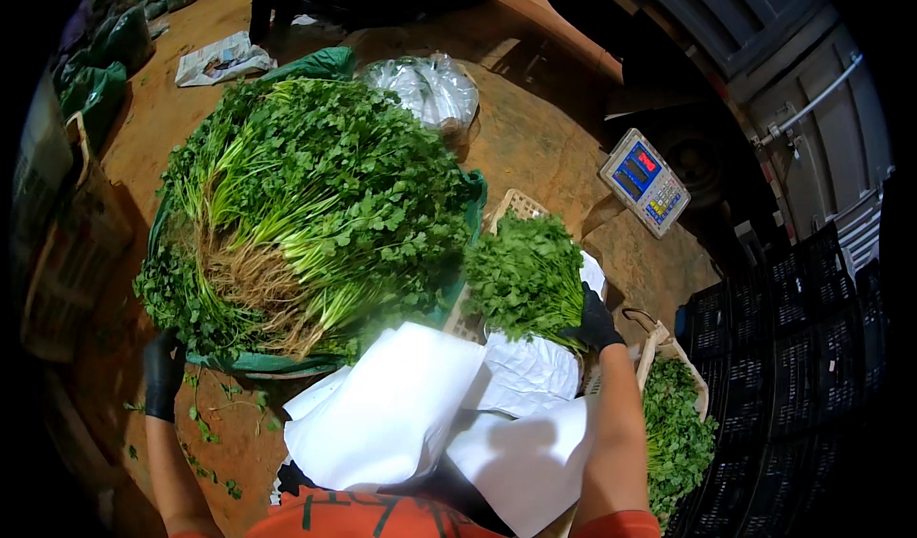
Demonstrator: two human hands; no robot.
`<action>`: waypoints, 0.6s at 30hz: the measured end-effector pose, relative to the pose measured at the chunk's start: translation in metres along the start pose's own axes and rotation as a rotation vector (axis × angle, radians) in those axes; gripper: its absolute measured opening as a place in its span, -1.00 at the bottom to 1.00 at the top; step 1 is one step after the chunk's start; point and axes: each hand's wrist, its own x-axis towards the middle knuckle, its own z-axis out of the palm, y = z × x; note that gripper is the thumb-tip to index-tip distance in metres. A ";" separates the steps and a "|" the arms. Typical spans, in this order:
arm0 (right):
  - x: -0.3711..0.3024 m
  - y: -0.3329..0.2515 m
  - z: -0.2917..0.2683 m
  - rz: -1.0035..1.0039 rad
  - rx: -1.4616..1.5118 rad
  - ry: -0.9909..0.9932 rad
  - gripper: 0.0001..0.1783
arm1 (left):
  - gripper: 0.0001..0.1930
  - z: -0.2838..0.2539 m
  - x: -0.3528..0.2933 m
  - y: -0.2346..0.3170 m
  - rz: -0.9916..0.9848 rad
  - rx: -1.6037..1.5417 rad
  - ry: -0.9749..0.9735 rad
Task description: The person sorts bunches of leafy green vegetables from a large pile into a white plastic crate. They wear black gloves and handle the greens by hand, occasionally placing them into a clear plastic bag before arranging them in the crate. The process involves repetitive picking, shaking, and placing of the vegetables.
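A large heap of cilantro (373, 185) with tangled brown roots fills a green sack (277, 364) at the left and middle. My left hand (162, 376), in a black glove, is at the near left edge of this heap; its fingers are dark and hard to make out. To the right, a smaller bunch of cilantro (525, 275) lies on white paper (530, 376) over a beige plastic basket (468, 318). My black-gloved right hand (596, 323) is closed around the stem end of that bunch, at its right side.
A scale display (645, 180) stands beyond the basket. Another basket (659, 342) with cilantro is at the right, beside stacked black crates (764, 347). White sheets (387, 409) lie across my lap. A clear plastic bag (430, 89) sits behind the heap; green sacks (124, 42) are far left.
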 end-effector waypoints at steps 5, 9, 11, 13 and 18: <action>0.011 -0.010 -0.032 0.015 0.074 -0.162 0.21 | -0.68 0.006 0.016 0.024 -0.033 -0.016 -0.070; 0.026 0.000 -0.047 -0.179 0.086 -0.199 0.15 | -0.60 0.008 0.015 0.000 -0.117 -0.014 -0.181; 0.032 -0.009 -0.061 -0.361 0.477 -0.277 0.03 | -0.58 0.009 0.013 -0.003 -0.097 -0.054 -0.108; 0.026 0.025 -0.050 -0.148 0.648 -0.306 0.01 | -0.65 0.002 0.034 0.022 -0.169 0.042 -0.146; 0.021 -0.010 -0.070 0.261 0.330 -0.415 -0.02 | -0.75 -0.001 0.074 0.014 -0.184 -0.235 0.123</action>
